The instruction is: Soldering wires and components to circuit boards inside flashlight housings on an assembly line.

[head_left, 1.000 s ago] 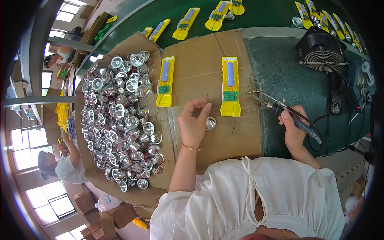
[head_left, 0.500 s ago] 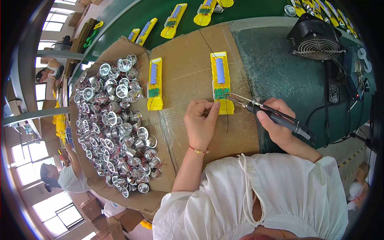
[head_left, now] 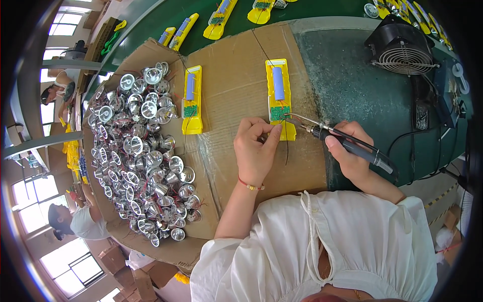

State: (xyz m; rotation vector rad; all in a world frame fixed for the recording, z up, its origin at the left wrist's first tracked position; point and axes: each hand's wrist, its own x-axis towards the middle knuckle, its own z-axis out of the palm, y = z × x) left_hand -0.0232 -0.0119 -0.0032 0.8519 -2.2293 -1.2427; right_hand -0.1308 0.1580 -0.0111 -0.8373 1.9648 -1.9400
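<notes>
A yellow plastic housing lies on the cardboard in front of me, with a blue cylindrical battery and a small green circuit board inside. My right hand grips a soldering iron; its thin bent metal tip is at the board's right edge. Just below the board, my left hand pinches thumb and forefinger together at the housing's left side. What lies between those fingertips is too small to make out. A thin black wire hangs from the housing's lower end.
A second yellow housing lies left, beside a large heap of silver reflector cups on the cardboard sheet. More housings line the green bench behind. A black fan stands at right, near cables. Other people sit far left.
The bench and housings sit slightly higher in the picture. Both hands stay by the circuit board, the left still pinching, the right still holding the soldering iron.
</notes>
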